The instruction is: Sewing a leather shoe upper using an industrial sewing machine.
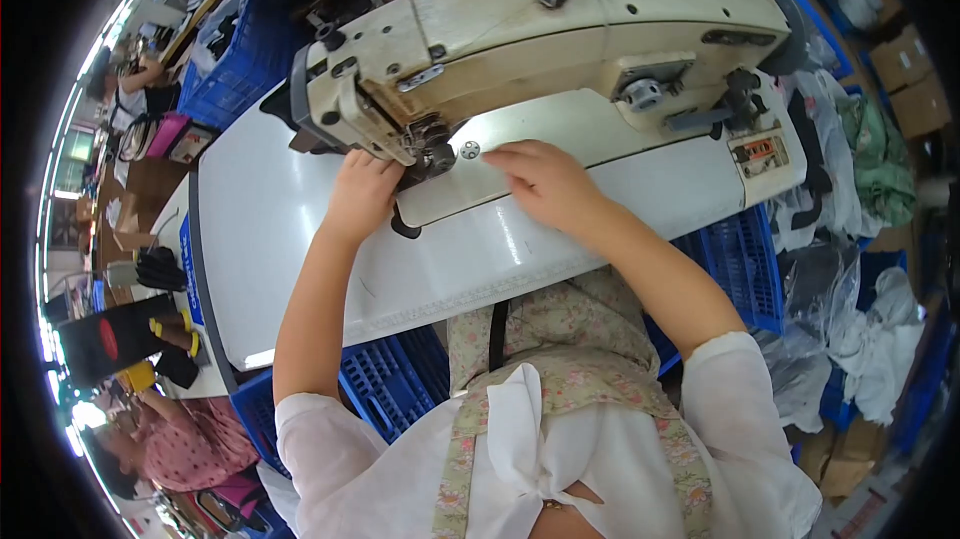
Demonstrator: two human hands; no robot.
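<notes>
A cream industrial sewing machine (pixel 520 39) stands across the white table in front of me. My left hand (pixel 362 197) is at its needle end, fingers bent together beside the presser foot (pixel 432 151). Whatever those fingertips pinch is hidden. My right hand (pixel 550 184) hovers over or rests on the machine bed, fingers reaching left and thumb a little apart. I see nothing held in it. Just left of its fingertips lies a small round metal disc with holes (pixel 470 150), like a bobbin, on the bed.
The white tabletop (pixel 270 229) has a curved dark edge on the left. Blue plastic crates (pixel 395 384) stand below the table and another crate (pixel 225 64) beyond it. Plastic-wrapped bundles (pixel 810 309) pile up at right. A person in a pink top (pixel 195 444) sits at left.
</notes>
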